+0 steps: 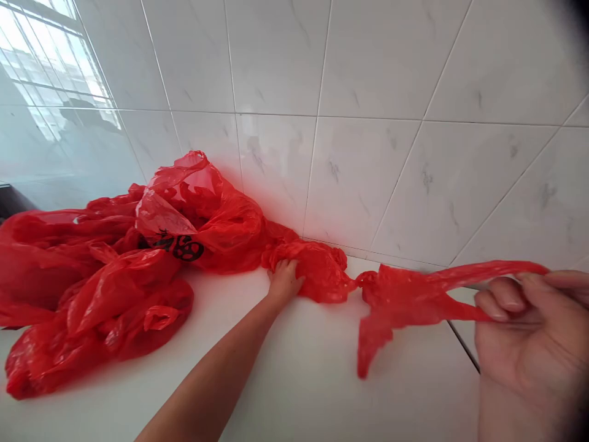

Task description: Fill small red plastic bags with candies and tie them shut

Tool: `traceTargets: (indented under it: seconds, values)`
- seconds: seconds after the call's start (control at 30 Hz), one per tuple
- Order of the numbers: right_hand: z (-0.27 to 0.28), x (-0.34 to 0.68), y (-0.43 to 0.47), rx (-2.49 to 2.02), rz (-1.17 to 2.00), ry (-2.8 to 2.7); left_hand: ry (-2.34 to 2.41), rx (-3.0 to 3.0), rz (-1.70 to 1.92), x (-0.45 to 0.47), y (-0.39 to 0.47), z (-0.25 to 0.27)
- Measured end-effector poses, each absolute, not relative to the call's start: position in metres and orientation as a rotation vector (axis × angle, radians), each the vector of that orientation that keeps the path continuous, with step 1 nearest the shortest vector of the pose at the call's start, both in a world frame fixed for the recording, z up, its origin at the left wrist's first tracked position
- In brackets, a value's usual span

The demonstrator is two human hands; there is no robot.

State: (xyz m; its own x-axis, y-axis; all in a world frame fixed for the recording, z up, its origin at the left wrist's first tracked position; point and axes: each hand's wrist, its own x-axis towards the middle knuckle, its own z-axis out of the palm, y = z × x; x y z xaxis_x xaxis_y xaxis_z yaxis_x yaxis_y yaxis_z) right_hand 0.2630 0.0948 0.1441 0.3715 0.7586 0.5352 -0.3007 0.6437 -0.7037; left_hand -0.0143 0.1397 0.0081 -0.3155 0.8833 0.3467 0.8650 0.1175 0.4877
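Observation:
A red plastic bag (322, 270) lies bunched on the white surface near the wall. My left hand (284, 279) rests against its left part, fingers curled into the film. Rightward the red film narrows to a twist, then spreads into a stretched piece with two strips (409, 298) and a flap hanging down. My right hand (529, 313) grips the far ends of those strips at the right edge, its fingers closed. Whether the twist is a knot I cannot tell.
Several crumpled red plastic bags (115, 270) are heaped at the left, one with black printing. A white tiled wall (276, 61) stands behind the white surface (322, 380). A dark object (11, 199) shows at the far left edge.

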Motion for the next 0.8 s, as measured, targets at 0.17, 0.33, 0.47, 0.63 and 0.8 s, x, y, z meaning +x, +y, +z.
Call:
traceTargets:
  seconds: [0.17, 0.33, 0.47, 0.63, 0.8]
  values:
    - [0.138, 0.228, 0.087, -0.576, 0.942, -1.073, 2.085, 1.953, 1.363, 0.023, 0.095, 0.031]
    - [0.137, 0.209, 0.068, -0.56, 1.085, -1.278, 1.351, 1.841, 1.374, 0.082, 0.041, 0.036]
    - [0.136, 0.229, 0.076, -0.597, 1.002, -1.275, 1.344, 1.523, 1.187, 0.089, 0.037, 0.025]
    - [0.129, 0.267, 0.109, -1.013, 0.593, -1.186, 1.433, 1.255, 1.335, 0.052, 0.035, 0.021]
    - [0.137, 0.246, 0.07, -1.151, -0.108, -1.488, 1.503, 1.205, 1.419, 0.035, 0.026, 0.026]
